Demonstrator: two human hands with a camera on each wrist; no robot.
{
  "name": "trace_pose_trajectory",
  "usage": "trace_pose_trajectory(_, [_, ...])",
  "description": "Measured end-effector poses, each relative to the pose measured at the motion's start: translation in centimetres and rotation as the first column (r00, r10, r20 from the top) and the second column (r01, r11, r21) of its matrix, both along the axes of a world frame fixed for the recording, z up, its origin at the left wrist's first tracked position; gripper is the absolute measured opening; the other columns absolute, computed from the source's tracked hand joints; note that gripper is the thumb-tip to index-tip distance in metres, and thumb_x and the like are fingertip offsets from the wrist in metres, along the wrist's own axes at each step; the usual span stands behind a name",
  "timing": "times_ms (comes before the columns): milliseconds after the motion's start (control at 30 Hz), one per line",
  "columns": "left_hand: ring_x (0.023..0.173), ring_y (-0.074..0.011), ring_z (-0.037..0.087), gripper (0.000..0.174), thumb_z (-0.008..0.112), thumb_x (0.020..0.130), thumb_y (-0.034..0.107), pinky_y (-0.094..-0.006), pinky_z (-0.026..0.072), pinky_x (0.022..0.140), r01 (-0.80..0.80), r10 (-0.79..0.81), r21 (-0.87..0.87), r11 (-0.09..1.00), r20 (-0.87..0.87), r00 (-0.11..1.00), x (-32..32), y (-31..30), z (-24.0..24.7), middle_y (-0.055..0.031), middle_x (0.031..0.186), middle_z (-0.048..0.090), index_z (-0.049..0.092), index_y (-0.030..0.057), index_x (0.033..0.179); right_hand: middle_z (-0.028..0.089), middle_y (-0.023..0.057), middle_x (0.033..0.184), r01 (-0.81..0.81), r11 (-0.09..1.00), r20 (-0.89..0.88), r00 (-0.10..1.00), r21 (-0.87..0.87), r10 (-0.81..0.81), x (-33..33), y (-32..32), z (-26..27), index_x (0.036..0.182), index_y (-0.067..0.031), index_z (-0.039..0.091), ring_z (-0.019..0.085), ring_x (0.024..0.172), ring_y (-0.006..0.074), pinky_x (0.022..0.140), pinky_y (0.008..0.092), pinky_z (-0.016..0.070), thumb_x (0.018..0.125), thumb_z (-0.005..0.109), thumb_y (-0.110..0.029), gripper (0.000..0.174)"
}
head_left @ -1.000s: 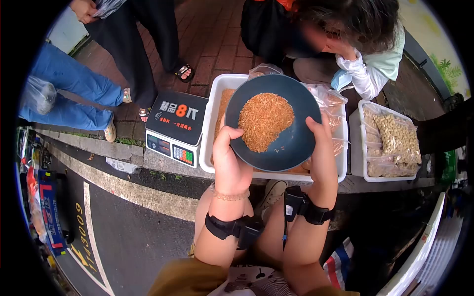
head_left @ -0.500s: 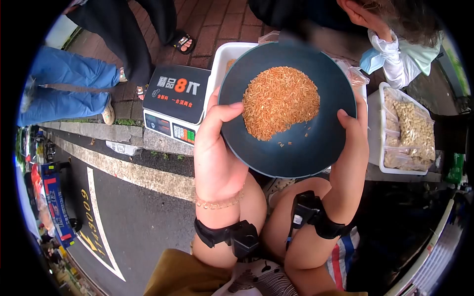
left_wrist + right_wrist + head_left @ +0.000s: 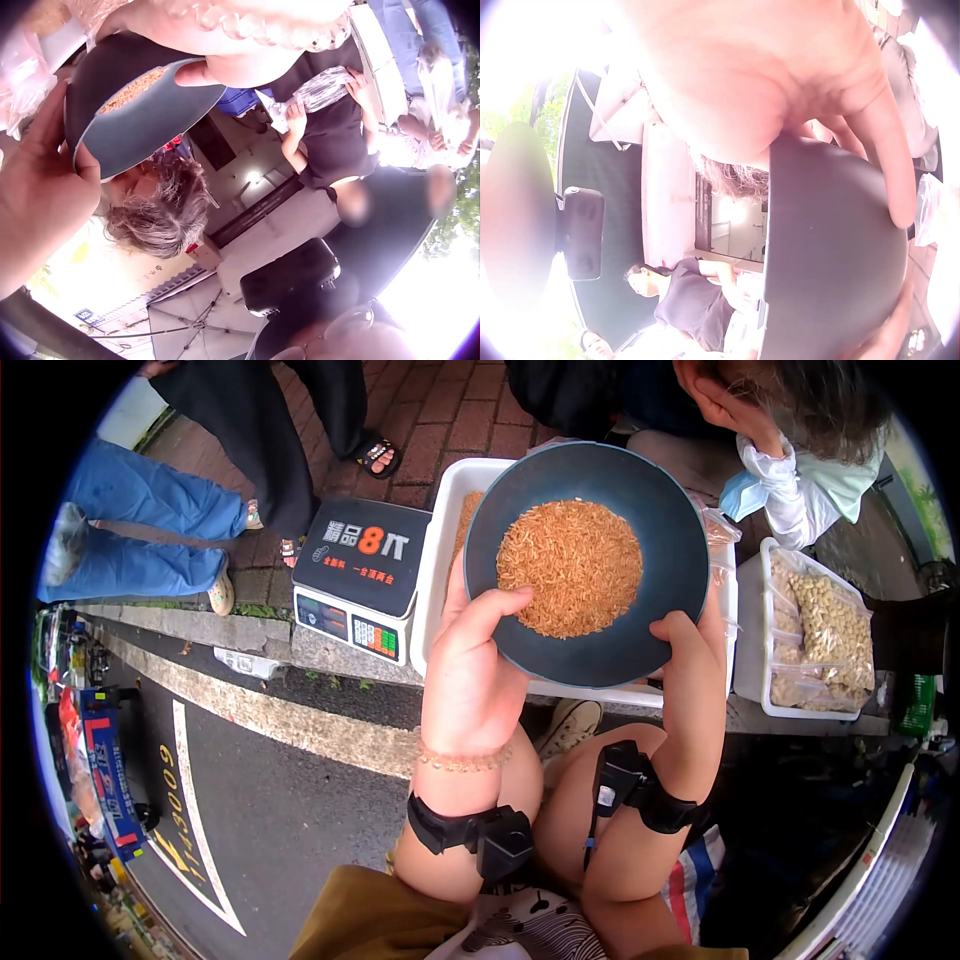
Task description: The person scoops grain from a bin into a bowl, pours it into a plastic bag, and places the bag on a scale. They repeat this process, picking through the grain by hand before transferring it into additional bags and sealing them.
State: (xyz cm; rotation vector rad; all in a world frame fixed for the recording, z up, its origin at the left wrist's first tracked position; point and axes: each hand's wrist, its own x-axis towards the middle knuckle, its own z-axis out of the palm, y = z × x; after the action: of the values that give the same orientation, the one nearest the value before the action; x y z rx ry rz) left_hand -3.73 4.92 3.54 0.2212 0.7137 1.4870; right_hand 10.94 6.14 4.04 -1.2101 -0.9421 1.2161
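A dark blue-grey bowl (image 3: 590,665) is held up above a white bin (image 3: 455,485) in the head view. Reddish-brown rice-like grains (image 3: 570,565) lie in a rounded heap in the middle of its inside. My left hand (image 3: 472,680) grips the bowl's near left side, thumb over the rim and fingers beneath. On the near right side, my right hand (image 3: 695,670) holds it the same way. In the left wrist view the bowl (image 3: 142,142) appears tilted, grains partly showing. The right wrist view shows the bowl's smooth outer wall (image 3: 832,247) with fingers spread under it.
Left of the bin stands a digital scale (image 3: 360,565) with a black top. To the right, another white bin (image 3: 767,690) holds bags of pale, nut-like pieces (image 3: 830,630). One person (image 3: 800,490) crouches across from me; others stand at the upper left.
The bowl rose toward my head, then dropped back a little. The grains moved from the bowl's left side into a rounder, more central heap. Both hands kept their hold.
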Motion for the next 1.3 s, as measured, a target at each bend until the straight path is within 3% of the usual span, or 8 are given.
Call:
trace_pose_trajectory(67, [0.102, -0.0200, 0.053, 0.033, 0.052, 0.079, 0.000, -0.0366, 0.0401, 0.091, -0.012, 0.013, -0.009, 1.000, 0.041, 0.999, -0.1, 0.1, 0.0, -0.0050, 0.107, 0.058, 0.054, 0.0065, 0.111, 0.055, 0.0056, 0.099, -0.010, 1.000, 0.041, 0.999, -0.014, 0.011, 0.1, 0.0, 0.0, 0.127, -0.0029, 0.044, 0.051, 0.086, 0.0099, 0.067, 0.0207, 0.0438, 0.071, 0.039, -0.001, 0.056])
trace_pose_trajectory(467, [0.107, -0.0224, 0.051, 0.034, 0.047, 0.080, 0.008, -0.0371, 0.0380, 0.094, -0.026, 0.026, 0.008, 1.000, -0.017, 1.000, -0.9, 0.3, 0.1, -0.0083, 0.114, 0.056, 0.051, 0.0027, 0.113, 0.049, 0.0075, 0.117, -0.099, 0.953, 0.013, 0.994, -0.286, 0.107, -0.6, -0.1, 0.7, 0.134, -0.0024, 0.031, 0.046, 0.104, 0.0135, 0.088, 0.0224, 0.0351, 0.077, 0.039, -0.003, 0.058])
trace_pose_trajectory(533, [0.108, -0.0224, 0.051, 0.036, 0.047, 0.079, 0.007, -0.0371, 0.0382, 0.094, -0.059, 0.064, 0.072, 0.996, -0.070, 0.995, -0.6, 0.1, 0.5, -0.0078, 0.115, 0.055, 0.050, 0.0037, 0.115, 0.049, 0.0060, 0.114, -0.050, 0.992, -0.035, 0.998, 0.112, 0.054, -1.0, -0.6, 0.2, 0.137, -0.0043, 0.027, 0.046, 0.098, 0.0114, 0.082, 0.0204, 0.0371, 0.077, 0.039, -0.005, 0.061])
trace_pose_trajectory(633, [0.109, -0.0205, 0.050, 0.041, 0.047, 0.080, 0.008, -0.0385, 0.0414, 0.090, -0.003, 0.019, 0.081, 0.997, -0.188, 0.982, -0.9, 0.7, -0.5, -0.0043, 0.117, 0.052, 0.045, 0.0087, 0.121, 0.052, 0.0047, 0.107, -0.003, 1.000, -0.014, 1.000, 0.022, 0.004, -1.5, -0.1, 0.2, 0.129, -0.0050, 0.040, 0.051, 0.090, 0.0102, 0.069, 0.0214, 0.0432, 0.073, 0.042, -0.009, 0.056])
trace_pose_trajectory(667, [0.109, -0.0201, 0.050, 0.042, 0.047, 0.080, 0.009, -0.0388, 0.0418, 0.090, 0.027, -0.018, 0.051, 0.998, -0.176, 0.984, -1.2, 0.8, -0.6, -0.0045, 0.117, 0.051, 0.044, 0.0091, 0.121, 0.047, 0.0048, 0.108, -0.081, 0.988, 0.040, 0.995, -0.131, 0.087, -1.0, -0.2, 0.9, 0.136, -0.0042, 0.027, 0.043, 0.091, 0.0104, 0.079, 0.0200, 0.0368, 0.075, 0.038, -0.004, 0.062])
trace_pose_trajectory(933, [0.112, -0.0191, 0.047, 0.056, 0.040, 0.079, 0.010, -0.0355, 0.0469, 0.086, 0.124, -0.099, 0.068, 0.990, -0.290, 0.952, -1.8, 1.1, -0.2, -0.0101, 0.122, 0.044, 0.029, 0.0106, 0.134, 0.049, 0.0066, 0.110, -0.030, 0.999, -0.167, 0.985, 0.030, 0.035, -2.1, 1.2, -0.9, 0.132, -0.0031, 0.033, 0.045, 0.096, 0.0128, 0.083, 0.0220, 0.0363, 0.075, 0.039, -0.006, 0.057])
trace_pose_trajectory(1100, [0.114, -0.0190, 0.045, 0.062, 0.035, 0.074, 0.006, -0.0297, 0.0447, 0.087, 0.028, 0.144, 0.325, 0.945, -0.493, 0.858, -1.9, 0.9, -0.5, -0.0109, 0.125, 0.042, 0.029, 0.0079, 0.135, 0.043, 0.0090, 0.121, 0.045, 0.971, -0.200, 0.980, 0.237, 0.003, -2.6, 0.0, -1.8, 0.132, -0.0007, 0.032, 0.043, 0.107, 0.0146, 0.087, 0.0243, 0.0356, 0.074, 0.038, -0.005, 0.059])
trace_pose_trajectory(1300, [0.108, -0.0194, 0.049, 0.058, 0.036, 0.076, 0.010, -0.0293, 0.0510, 0.075, 0.094, 0.006, 0.181, 0.979, -0.489, 0.873, -2.1, 0.9, 0.1, -0.0120, 0.121, 0.044, 0.030, 0.0094, 0.134, 0.042, 0.0098, 0.123, 0.033, 0.970, -0.150, 0.989, 0.239, 0.004, -2.8, 0.1, -2.1, 0.132, -0.0008, 0.032, 0.043, 0.108, 0.0173, 0.091, 0.0275, 0.0354, 0.075, 0.037, -0.005, 0.057])
